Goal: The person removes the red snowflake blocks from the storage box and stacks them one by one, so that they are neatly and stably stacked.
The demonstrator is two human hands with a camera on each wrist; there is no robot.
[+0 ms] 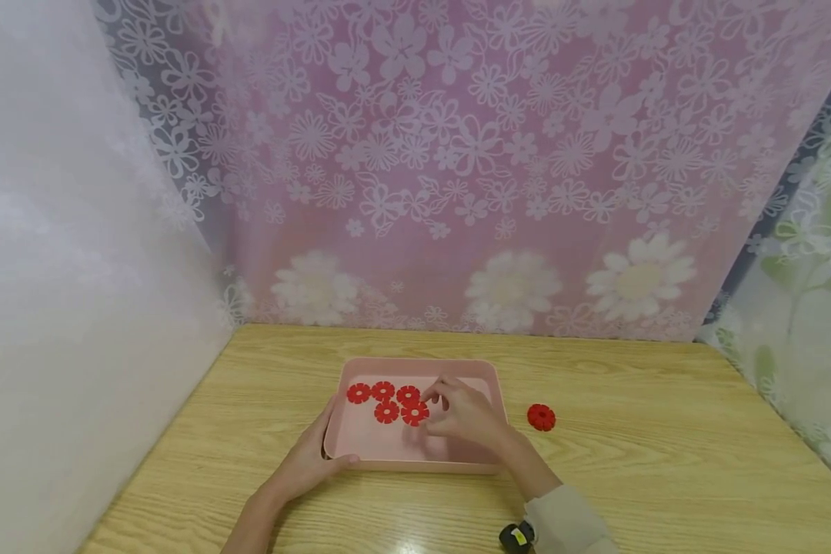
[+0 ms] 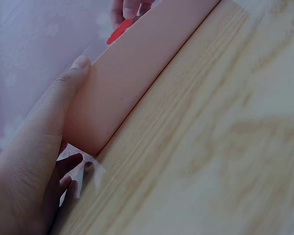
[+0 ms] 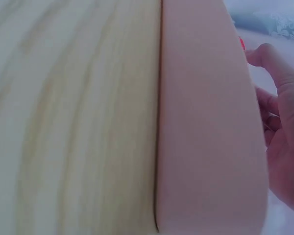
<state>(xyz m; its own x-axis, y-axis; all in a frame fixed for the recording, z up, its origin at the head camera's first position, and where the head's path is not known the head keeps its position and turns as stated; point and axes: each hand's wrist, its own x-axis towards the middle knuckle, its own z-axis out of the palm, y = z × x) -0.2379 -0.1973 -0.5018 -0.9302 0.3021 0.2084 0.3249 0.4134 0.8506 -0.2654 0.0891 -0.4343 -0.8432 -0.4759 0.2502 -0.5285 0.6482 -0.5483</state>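
Note:
A shallow pink tray [image 1: 429,466] lies on the table. My left hand [image 1: 306,462] holds its left front corner, with the thumb [image 2: 81,63] on the rim and the other fingers along the outer side. Over the tray, my right hand [image 1: 465,415] pinches a red flower-shaped notched disc [image 1: 415,413] by its edge between thumb and fingers. The disc [image 2: 119,32] shows just above the rim in the left wrist view. Several like discs [image 1: 383,391] lie flat in the tray's left and middle part. Only a sliver of red shows by the thumb in the right wrist view.
To the right of the tray, more red flower-shaped discs [image 1: 542,417] sit together on the wooden table [image 1: 665,446]. A flowered curtain [image 1: 457,192] hangs behind the table's far edge. A small black device [image 1: 516,537] is at the right sleeve [image 1: 569,519].

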